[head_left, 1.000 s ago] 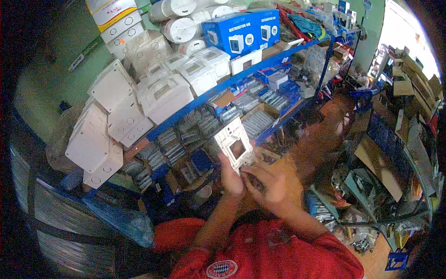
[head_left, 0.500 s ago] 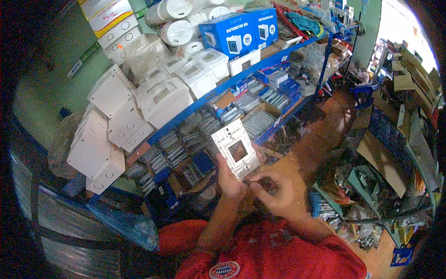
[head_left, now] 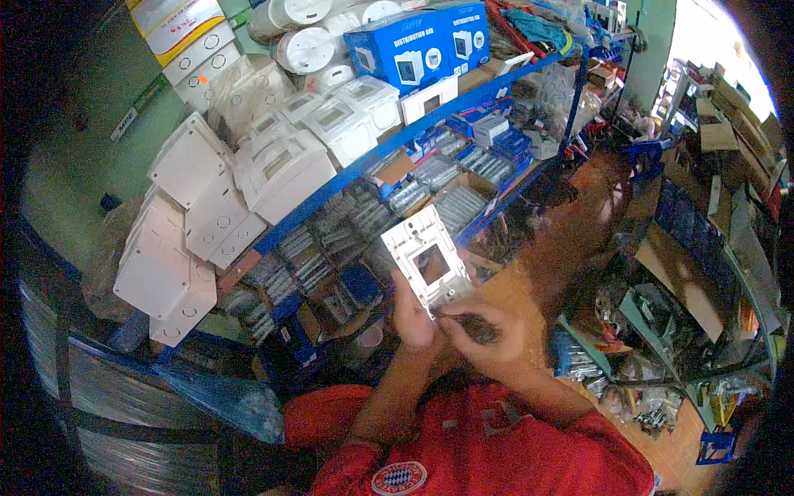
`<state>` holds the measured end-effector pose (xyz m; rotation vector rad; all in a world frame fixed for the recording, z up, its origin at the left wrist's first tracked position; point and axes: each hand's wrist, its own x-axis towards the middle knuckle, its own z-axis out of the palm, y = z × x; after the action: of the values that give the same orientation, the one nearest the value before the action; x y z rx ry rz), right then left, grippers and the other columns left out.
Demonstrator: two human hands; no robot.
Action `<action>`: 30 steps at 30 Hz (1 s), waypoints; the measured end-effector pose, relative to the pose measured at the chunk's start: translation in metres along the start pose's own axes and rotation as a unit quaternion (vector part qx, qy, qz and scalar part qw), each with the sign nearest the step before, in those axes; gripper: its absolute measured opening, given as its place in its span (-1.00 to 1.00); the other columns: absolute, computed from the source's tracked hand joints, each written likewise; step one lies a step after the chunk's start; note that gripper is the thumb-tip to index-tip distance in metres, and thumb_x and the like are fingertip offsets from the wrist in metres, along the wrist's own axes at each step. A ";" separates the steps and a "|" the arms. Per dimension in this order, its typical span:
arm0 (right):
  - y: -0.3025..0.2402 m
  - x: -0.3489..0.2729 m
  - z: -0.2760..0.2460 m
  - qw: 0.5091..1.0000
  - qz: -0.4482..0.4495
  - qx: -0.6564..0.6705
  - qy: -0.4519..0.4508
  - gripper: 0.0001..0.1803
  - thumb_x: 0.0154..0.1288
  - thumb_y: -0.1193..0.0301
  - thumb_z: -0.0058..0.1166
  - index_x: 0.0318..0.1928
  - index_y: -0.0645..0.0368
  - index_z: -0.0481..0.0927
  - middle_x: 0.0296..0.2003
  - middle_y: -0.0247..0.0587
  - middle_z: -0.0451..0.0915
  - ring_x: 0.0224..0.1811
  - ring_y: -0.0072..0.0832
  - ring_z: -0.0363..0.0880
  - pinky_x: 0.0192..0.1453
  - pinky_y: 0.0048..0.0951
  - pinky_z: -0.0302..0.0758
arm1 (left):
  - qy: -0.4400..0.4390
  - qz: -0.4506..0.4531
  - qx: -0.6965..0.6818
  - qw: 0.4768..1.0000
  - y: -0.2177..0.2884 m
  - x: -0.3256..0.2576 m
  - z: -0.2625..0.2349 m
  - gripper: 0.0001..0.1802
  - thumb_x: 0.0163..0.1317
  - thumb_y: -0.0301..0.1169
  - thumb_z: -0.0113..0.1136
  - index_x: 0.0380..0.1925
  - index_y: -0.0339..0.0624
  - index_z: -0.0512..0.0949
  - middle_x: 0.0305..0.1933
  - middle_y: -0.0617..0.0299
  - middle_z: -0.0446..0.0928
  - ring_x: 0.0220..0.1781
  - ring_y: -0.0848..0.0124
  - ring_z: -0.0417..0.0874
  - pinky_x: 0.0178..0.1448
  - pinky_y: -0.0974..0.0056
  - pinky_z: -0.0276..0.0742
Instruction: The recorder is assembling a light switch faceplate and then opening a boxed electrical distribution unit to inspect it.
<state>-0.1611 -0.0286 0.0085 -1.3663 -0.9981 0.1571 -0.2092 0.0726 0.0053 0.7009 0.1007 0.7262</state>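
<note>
A white plastic wall-plate frame [head_left: 445, 290] with a square opening is tilted up in front of me, its ribbed face towards me. My left hand [head_left: 413, 321] grips it from the lower left, with fingers behind it. Just under the frame's lower corner, my right hand [head_left: 500, 337] is closed, thumb and fingertips pinched together. A small dark thing seems to show at those fingertips, too blurred to name.
A blue metal shelf [head_left: 364, 159] runs ahead, carrying white enclosure boxes [head_left: 285, 169] and a blue carton [head_left: 405, 58]. Below lie packs of metal tubes [head_left: 463, 207]. Wrapped stock [head_left: 124, 438] stands left; cardboard [head_left: 678, 285] and bagged parts [head_left: 653, 405] clutter the right.
The view has shifted slightly, so the shelf sits a little further left. The frame stays in my left hand, and my right hand stays pinched at its lower corner.
</note>
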 end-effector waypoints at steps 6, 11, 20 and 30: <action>-0.002 0.002 0.002 0.998 0.043 0.001 -0.050 -0.82 0.00 0.55 0.22 -0.30 0.23 0.62 -0.33 -0.10 0.63 -0.27 -0.31 0.64 -0.13 -0.43 0.52 | -0.037 0.040 0.070 0.996 -0.009 -0.004 -0.002 -0.08 0.26 0.30 -0.65 0.13 -0.34 0.28 -0.01 0.04 0.44 -0.03 0.25 0.47 0.10 0.18 0.37; 0.003 -0.001 0.007 0.999 0.036 -0.002 -0.014 -0.84 0.02 0.56 0.20 -0.31 0.26 0.61 -0.34 -0.08 0.63 -0.28 -0.31 0.64 -0.15 -0.42 0.53 | -0.079 0.078 0.169 0.979 -0.012 -0.003 -0.014 -0.01 0.23 0.34 -0.69 0.15 -0.37 0.27 0.00 0.05 0.44 0.00 0.26 0.45 0.15 0.17 0.32; 0.001 0.001 -0.002 0.998 -0.008 -0.061 -0.029 -0.83 0.03 0.53 0.22 -0.30 0.25 0.60 -0.38 -0.12 0.63 -0.32 -0.37 0.64 -0.21 -0.45 0.52 | -0.022 0.062 0.188 0.980 -0.018 -0.008 -0.023 0.01 0.20 0.37 -0.60 0.14 -0.40 0.29 0.03 0.05 0.44 0.04 0.25 0.47 0.17 0.17 0.34; 0.018 -0.010 0.011 0.998 0.045 0.013 0.037 -0.83 0.05 0.50 0.22 -0.30 0.22 0.61 -0.41 -0.16 0.63 -0.43 -0.46 0.61 -0.30 -0.48 0.51 | -0.030 0.083 0.207 0.974 -0.024 -0.008 -0.023 -0.02 0.19 0.38 -0.52 0.17 -0.34 0.23 0.09 0.08 0.41 0.10 0.27 0.45 0.18 0.17 0.34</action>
<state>-0.1664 -0.0217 -0.0130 -1.3843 -0.8699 0.1859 -0.2082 0.0670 -0.0284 1.1399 0.1411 0.8531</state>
